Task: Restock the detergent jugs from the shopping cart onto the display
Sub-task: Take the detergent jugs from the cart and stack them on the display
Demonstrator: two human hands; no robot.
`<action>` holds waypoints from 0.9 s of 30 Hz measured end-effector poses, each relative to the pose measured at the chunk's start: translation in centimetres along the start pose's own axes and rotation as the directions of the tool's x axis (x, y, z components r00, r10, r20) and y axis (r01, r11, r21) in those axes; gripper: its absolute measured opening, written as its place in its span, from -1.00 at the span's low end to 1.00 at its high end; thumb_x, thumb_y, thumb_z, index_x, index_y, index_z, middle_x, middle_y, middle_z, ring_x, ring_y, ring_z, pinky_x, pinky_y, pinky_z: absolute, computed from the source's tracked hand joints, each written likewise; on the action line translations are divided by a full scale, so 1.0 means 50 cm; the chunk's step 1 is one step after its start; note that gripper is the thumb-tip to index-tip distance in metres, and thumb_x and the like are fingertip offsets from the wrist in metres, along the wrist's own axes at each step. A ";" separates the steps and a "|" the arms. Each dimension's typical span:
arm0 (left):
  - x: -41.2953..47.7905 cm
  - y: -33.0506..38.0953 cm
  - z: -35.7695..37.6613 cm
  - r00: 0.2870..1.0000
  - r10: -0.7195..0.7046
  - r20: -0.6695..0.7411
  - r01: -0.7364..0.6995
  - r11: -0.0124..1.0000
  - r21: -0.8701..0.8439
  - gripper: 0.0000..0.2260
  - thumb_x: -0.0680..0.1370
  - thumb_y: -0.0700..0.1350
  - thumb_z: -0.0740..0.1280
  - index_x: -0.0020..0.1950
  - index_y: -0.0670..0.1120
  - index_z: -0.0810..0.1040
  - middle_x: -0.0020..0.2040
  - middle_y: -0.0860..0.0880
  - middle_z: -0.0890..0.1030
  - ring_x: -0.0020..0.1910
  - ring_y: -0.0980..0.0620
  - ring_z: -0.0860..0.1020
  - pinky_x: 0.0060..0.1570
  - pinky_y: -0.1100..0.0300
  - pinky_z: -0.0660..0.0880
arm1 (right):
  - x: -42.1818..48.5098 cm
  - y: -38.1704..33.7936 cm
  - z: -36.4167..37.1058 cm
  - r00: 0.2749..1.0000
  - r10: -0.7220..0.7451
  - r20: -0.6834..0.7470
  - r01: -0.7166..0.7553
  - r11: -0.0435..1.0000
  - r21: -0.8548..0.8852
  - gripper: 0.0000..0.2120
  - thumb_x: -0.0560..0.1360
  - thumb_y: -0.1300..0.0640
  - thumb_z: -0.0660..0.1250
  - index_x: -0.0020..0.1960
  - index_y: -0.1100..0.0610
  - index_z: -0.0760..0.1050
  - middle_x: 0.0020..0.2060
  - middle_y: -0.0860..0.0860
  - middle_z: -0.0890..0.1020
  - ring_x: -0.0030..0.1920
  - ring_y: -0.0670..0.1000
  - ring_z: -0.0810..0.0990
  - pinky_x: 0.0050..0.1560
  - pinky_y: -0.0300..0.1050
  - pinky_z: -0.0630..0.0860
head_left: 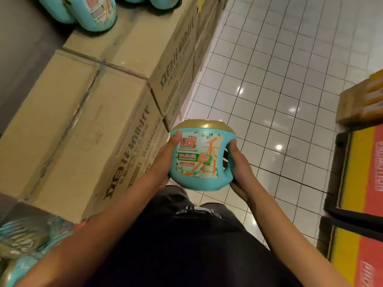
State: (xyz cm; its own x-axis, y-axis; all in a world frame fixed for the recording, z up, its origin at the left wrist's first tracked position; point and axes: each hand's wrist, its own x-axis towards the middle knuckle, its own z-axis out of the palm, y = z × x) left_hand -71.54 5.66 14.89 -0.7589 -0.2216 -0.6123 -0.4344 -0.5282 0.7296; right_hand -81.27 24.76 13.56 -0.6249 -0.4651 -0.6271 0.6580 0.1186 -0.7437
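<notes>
**Head view, looking down.** Stacked cartons (83, 125) with dark print fill the left side. Display jugs (97, 13), teal, stand on the far cartons at the top edge. Blurred teal packs (24, 245) lie at lower left. A white tiled floor (269, 79) takes up the middle and right. A yellow-and-red promotion stand (364, 204) is at the right edge, with orange boxes (364, 100) beyond it.

**Jug.** The jug (202, 156) is held in the air before the waist, above dark trousers (186, 245) and just right of the nearest carton's corner. Its label faces the camera. The body is teal and squat with a gold cap. The label carries a red "Liby" mark, a green band and large orange characters. The handle loop is on its right side.

**Hands.** The left hand (165, 160) cups the jug's left flank with the thumb pressed flat on the front. The right hand (240, 168) supports the lower right corner with the thumb laid along the handle. The remaining fingers of both hands are hidden behind the jug, so their spread cannot be told.
</notes>
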 end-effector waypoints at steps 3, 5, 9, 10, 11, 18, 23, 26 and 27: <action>0.073 0.056 -0.006 0.999 -0.017 0.045 0.016 1.000 0.002 -0.39 0.59 0.34 0.24 0.46 -0.06 0.55 0.28 -0.15 0.70 0.25 -0.17 0.68 0.16 -0.06 0.67 | 0.059 -0.048 0.014 0.999 0.003 -0.045 -0.002 1.000 0.032 -0.27 0.49 -0.46 0.29 0.42 0.04 0.55 0.30 0.13 0.66 0.34 0.22 0.62 0.35 0.37 0.53; 0.122 0.098 -0.013 0.998 -0.024 0.054 0.024 1.000 -0.003 -0.38 0.57 0.35 0.26 0.44 -0.06 0.57 0.26 -0.14 0.70 0.24 -0.16 0.68 0.11 -0.02 0.68 | 0.097 -0.086 0.027 0.997 0.001 -0.072 0.002 0.999 0.050 -0.26 0.48 -0.46 0.31 0.42 0.06 0.55 0.28 0.13 0.67 0.28 0.16 0.65 0.35 0.40 0.51; 0.207 0.179 -0.022 0.995 -0.046 0.087 0.046 0.999 0.011 -0.39 0.58 0.33 0.25 0.44 -0.07 0.57 0.27 -0.16 0.70 0.24 -0.17 0.68 0.12 -0.02 0.68 | 0.165 -0.153 0.055 0.994 -0.015 -0.105 0.023 0.997 0.073 -0.35 0.51 -0.41 0.28 0.39 0.03 0.56 0.31 0.15 0.64 0.21 0.08 0.65 0.37 0.40 0.49; 0.225 0.196 -0.023 0.994 -0.053 0.100 0.052 0.999 0.012 -0.39 0.58 0.32 0.25 0.44 -0.08 0.56 0.27 -0.16 0.70 0.24 -0.17 0.68 0.12 -0.02 0.68 | 0.180 -0.168 0.060 0.993 -0.014 -0.115 0.023 0.997 0.077 -0.36 0.53 -0.39 0.26 0.39 0.03 0.56 0.32 0.15 0.63 0.21 0.08 0.65 0.37 0.40 0.48; 0.242 0.211 -0.024 0.992 -0.055 0.112 0.053 0.998 0.015 -0.39 0.59 0.32 0.25 0.44 -0.08 0.56 0.27 -0.16 0.70 0.24 -0.18 0.68 0.12 -0.03 0.68 | 0.194 -0.181 0.065 0.992 -0.015 -0.128 0.025 0.996 0.081 -0.36 0.53 -0.37 0.24 0.40 0.05 0.55 0.32 0.16 0.63 0.22 0.09 0.65 0.37 0.40 0.48; 0.348 0.294 -0.013 0.990 -0.070 0.119 0.072 0.997 -0.010 -0.41 0.57 0.34 0.26 0.40 -0.05 0.60 0.26 -0.16 0.70 0.23 -0.17 0.69 0.11 -0.04 0.68 | 0.294 -0.267 0.066 0.988 -0.011 -0.153 0.026 0.995 0.092 -0.37 0.53 -0.36 0.24 0.37 0.06 0.57 0.23 0.11 0.70 0.18 0.09 0.66 0.39 0.38 0.48; 0.415 0.340 -0.003 0.997 -0.042 0.059 0.046 0.997 -0.060 -0.41 0.57 0.33 0.27 0.41 -0.05 0.60 0.27 -0.15 0.70 0.23 -0.17 0.69 0.12 -0.04 0.68 | 0.389 -0.338 0.056 0.995 -0.009 -0.101 0.014 0.999 0.044 -0.43 0.53 -0.34 0.23 0.30 0.04 0.59 0.10 -0.02 0.73 0.16 0.09 0.64 0.41 0.37 0.47; 0.451 0.369 -0.001 1.000 -0.017 0.002 0.018 0.992 -0.122 -0.35 0.55 0.36 0.28 0.45 -0.06 0.57 0.29 -0.16 0.69 0.24 -0.19 0.68 0.14 -0.08 0.67 | 0.459 -0.390 0.056 0.999 -0.010 -0.033 0.009 1.000 -0.024 -0.45 0.53 -0.34 0.25 0.28 0.02 0.62 0.13 -0.02 0.74 0.27 0.14 0.67 0.37 0.26 0.56; 0.464 0.379 0.002 1.000 -0.006 -0.021 0.002 0.989 -0.147 -0.35 0.55 0.37 0.28 0.45 -0.07 0.57 0.29 -0.17 0.69 0.24 -0.19 0.68 0.13 -0.07 0.67 | 0.484 -0.410 0.056 1.000 -0.003 -0.009 0.003 0.999 -0.044 -0.45 0.54 -0.34 0.25 0.29 0.03 0.62 0.16 0.02 0.74 0.30 0.16 0.65 0.36 0.25 0.57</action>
State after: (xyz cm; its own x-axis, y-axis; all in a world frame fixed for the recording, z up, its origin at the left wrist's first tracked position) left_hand -97.39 -9.41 14.54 -0.7462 -0.2357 -0.6226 -0.3601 -0.6436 0.6753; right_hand -108.68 8.63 14.28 -0.6306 -0.4575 -0.6269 0.6371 0.1560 -0.7548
